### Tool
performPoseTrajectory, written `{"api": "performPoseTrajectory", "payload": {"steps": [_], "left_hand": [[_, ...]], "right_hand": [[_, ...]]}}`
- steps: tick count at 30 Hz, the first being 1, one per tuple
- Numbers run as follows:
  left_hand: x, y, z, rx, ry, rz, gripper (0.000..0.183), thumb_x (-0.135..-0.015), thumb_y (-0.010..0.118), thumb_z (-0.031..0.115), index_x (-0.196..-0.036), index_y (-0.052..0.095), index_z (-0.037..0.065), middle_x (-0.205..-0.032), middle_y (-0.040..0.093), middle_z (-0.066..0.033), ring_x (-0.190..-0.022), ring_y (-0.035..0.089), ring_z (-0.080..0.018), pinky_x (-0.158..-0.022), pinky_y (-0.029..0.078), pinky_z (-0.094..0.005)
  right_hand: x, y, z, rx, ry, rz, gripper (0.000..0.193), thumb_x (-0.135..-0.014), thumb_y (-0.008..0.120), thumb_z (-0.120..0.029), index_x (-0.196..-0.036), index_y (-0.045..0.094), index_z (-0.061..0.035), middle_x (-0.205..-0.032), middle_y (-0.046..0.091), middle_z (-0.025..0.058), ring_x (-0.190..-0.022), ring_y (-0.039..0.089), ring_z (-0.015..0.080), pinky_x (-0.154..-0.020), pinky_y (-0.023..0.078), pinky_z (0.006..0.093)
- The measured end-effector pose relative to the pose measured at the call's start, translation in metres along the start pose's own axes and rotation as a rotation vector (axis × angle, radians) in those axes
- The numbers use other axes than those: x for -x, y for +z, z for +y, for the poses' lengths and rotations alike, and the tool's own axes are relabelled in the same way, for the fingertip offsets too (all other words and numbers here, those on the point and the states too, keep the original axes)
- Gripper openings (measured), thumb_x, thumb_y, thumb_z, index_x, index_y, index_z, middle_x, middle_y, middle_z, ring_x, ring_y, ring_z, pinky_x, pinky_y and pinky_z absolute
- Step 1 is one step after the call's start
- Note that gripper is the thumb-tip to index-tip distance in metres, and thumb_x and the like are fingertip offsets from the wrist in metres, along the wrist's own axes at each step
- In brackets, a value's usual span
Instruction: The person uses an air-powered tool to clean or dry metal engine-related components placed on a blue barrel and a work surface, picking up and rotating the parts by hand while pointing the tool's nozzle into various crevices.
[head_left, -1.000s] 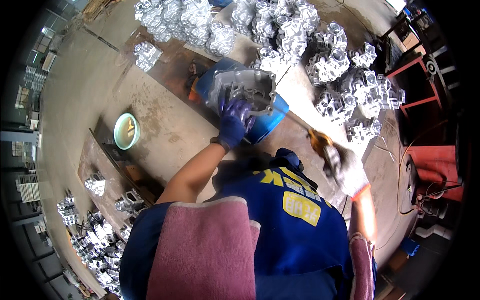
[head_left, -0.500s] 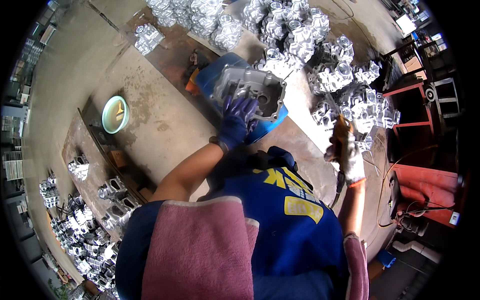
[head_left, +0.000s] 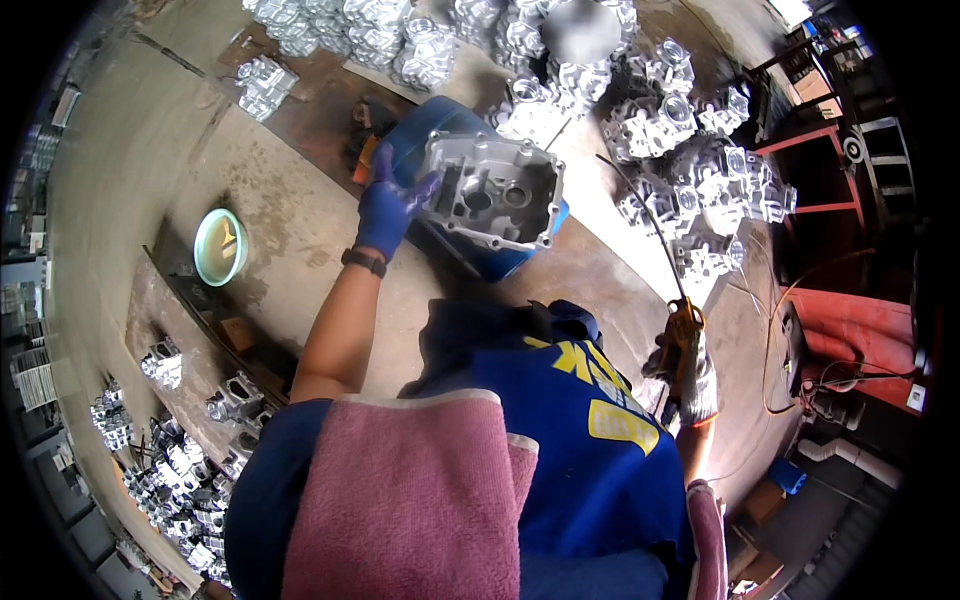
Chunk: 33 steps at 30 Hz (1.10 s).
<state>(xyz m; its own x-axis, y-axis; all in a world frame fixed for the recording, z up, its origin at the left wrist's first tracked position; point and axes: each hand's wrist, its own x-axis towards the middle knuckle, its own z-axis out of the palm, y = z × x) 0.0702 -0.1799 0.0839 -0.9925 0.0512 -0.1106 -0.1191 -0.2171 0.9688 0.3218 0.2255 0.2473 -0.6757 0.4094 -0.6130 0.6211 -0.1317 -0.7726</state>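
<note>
A grey cast-metal housing (head_left: pixel 536 212), its hollow side up, rests tilted on a blue plastic support (head_left: pixel 440 117) in front of me. My left hand (head_left: pixel 388 208), in a purple-blue glove, is at the housing's left edge. Its thumb points up and away from the other fingers, which reach to the rim; whether they touch it is hard to tell. On the right, my right hand (head_left: pixel 698 385), in a white glove with dark fingers, is closed around an orange-yellow air blow gun (head_left: pixel 684 322). The gun's long thin nozzle (head_left: pixel 655 222) points up and left, apart from the housing.
Several shiny castings (head_left: pixel 655 125) are heaped at the far side and right, with a lone casting (head_left: pixel 265 86) at far left. A green basin (head_left: pixel 220 247) stands left, near a bench (head_left: pixel 170 300) with more castings. A red metal cabinet (head_left: pixel 850 330) and a hose (head_left: pixel 768 370) are right.
My left hand has come out of the housing's hollow to its left edge, fingers spreading. The housing has turned. My right hand has moved down toward me with the blow gun, its nozzle now plainly visible.
</note>
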Motion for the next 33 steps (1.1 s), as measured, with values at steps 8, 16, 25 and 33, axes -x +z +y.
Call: {"api": "performPoseTrajectory", "payload": {"steps": [8, 16, 25, 33], "left_hand": [[-0.034, -0.028, -0.05, 0.03, -0.393, -0.288, 0.041, -0.083, 0.073, 0.008, -0.119, 0.057, -0.004, -0.11, 0.064, -0.0114, -0.09, 0.064, -0.0148, -0.081, 0.051, -0.027], [-0.003, -0.001, -0.044, -0.052, -0.234, -0.21, 0.043, -0.085, 0.062, 0.0, -0.126, 0.051, -0.001, -0.113, 0.062, -0.0135, -0.086, 0.065, -0.0206, -0.079, 0.054, -0.0339], [0.066, -0.058, 0.119, -0.373, -0.117, 0.148, 0.048, -0.073, 0.055, -0.007, -0.12, 0.06, -0.001, -0.103, 0.069, -0.008, -0.087, 0.065, -0.0147, -0.072, 0.05, -0.0271], [-0.029, -0.212, 0.066, -0.725, -0.181, 0.347, 0.035, -0.065, 0.06, 0.0, -0.1, 0.068, 0.002, -0.088, 0.071, -0.0116, -0.077, 0.066, -0.0221, -0.07, 0.05, -0.0318]], "right_hand": [[-0.005, 0.014, -0.004, -0.024, -0.037, -0.051, 0.064, -0.094, 0.048, -0.057, -0.104, 0.059, 0.005, -0.07, 0.063, 0.0109, -0.063, 0.064, 0.0196, -0.06, 0.052, 0.031], [-0.024, 0.038, -0.017, 0.076, -0.154, -0.202, 0.059, -0.098, 0.044, -0.052, -0.117, 0.057, 0.0025, -0.087, 0.066, 0.0121, -0.072, 0.066, 0.0206, -0.065, 0.055, 0.0333], [-0.038, 0.018, 0.012, 0.304, -0.042, -0.59, 0.057, -0.098, 0.047, -0.049, -0.121, 0.059, 0.0021, -0.093, 0.067, 0.0101, -0.08, 0.063, 0.0155, -0.067, 0.052, 0.031], [-0.057, 0.097, 0.004, 0.147, 0.058, -0.437, 0.064, -0.097, 0.045, -0.055, -0.109, 0.064, 0.0053, -0.084, 0.069, 0.0112, -0.072, 0.065, 0.0176, -0.067, 0.054, 0.0328]]}}
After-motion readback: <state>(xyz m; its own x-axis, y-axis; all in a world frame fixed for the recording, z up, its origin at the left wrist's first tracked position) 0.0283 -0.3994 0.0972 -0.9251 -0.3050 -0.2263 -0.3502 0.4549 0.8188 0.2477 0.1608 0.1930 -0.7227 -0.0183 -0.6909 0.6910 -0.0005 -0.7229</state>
